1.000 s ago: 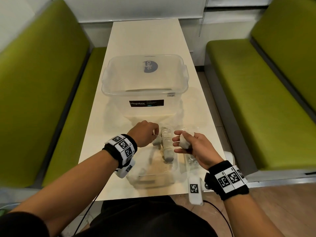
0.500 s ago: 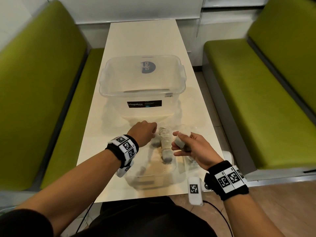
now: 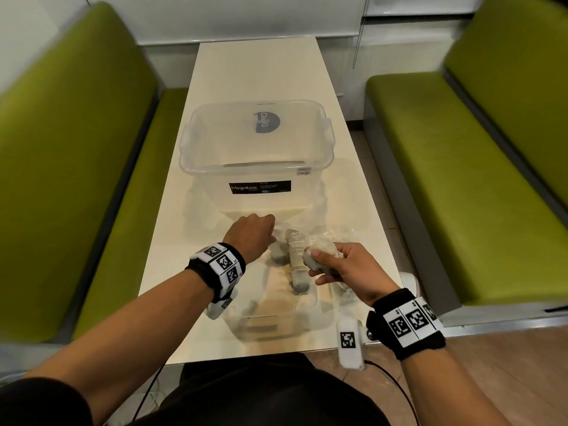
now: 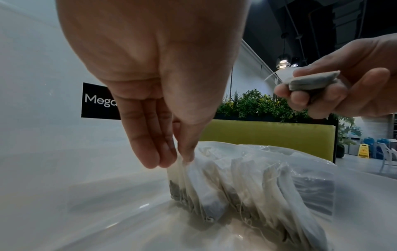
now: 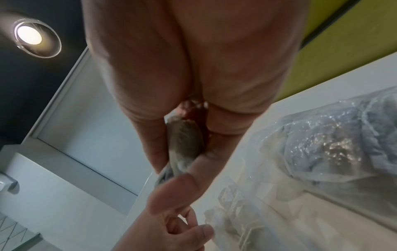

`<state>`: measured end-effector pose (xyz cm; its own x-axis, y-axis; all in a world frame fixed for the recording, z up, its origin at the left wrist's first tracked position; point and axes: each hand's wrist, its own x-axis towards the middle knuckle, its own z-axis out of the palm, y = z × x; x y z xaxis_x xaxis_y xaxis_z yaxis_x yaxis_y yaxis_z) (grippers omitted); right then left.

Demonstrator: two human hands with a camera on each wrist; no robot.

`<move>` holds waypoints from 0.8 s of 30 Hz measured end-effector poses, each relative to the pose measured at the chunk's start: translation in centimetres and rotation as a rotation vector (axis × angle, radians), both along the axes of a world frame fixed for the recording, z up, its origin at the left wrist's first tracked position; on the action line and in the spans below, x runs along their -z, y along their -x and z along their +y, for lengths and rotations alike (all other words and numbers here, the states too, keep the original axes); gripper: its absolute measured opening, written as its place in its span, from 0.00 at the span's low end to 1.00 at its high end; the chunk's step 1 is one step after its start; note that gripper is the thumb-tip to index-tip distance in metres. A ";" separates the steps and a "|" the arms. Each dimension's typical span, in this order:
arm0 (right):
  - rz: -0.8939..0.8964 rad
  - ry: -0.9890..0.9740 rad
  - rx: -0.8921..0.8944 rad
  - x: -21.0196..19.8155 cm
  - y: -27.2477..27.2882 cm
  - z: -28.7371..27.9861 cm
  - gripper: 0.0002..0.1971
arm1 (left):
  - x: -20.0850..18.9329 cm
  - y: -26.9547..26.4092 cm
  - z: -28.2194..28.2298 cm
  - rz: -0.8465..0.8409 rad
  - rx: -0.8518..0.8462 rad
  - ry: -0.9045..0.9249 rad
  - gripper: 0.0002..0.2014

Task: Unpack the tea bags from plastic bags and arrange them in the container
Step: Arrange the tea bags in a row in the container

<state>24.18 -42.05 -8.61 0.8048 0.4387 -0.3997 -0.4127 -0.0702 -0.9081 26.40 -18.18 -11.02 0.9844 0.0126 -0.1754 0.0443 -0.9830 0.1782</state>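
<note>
A clear Megabox container (image 3: pixel 256 155) stands open in the middle of the table. In front of it a row of white tea bags (image 3: pixel 296 259) lies in an opened clear plastic bag (image 4: pixel 300 169). My left hand (image 3: pixel 270 238) reaches down to the row's left end, and its fingertips (image 4: pixel 184 158) pinch the top of the end tea bag (image 4: pixel 178 180). My right hand (image 3: pixel 316 265) hovers just right of the row and grips a small bundle of tea bags (image 3: pixel 318 253) (image 5: pixel 184 144) between thumb and fingers.
Another clear bag of tea bags (image 5: pixel 333 144) lies to the right of the row. Clear plastic (image 3: pixel 276 315), lid or bag I cannot tell, lies at the table's near edge. Green benches (image 3: pixel 76 179) flank the narrow cream table (image 3: pixel 261 72).
Both hands stay almost where they were. The right hand has shifted its bundle slightly toward the row, and the left hand keeps its hold at the row's left end.
</note>
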 end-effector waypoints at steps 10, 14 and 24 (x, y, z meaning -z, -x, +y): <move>-0.102 0.125 -0.016 -0.5 -0.1 0.0 0.10 | -3.9 1.3 0.2 0.023 -0.015 0.437 0.09; -0.148 0.187 -0.087 -1.2 -0.1 0.4 0.07 | -6.4 2.3 -0.2 0.162 0.147 0.621 0.15; -0.190 0.210 -0.193 -1.4 -0.3 1.5 0.10 | -7.9 3.0 -1.2 0.122 0.224 0.598 0.06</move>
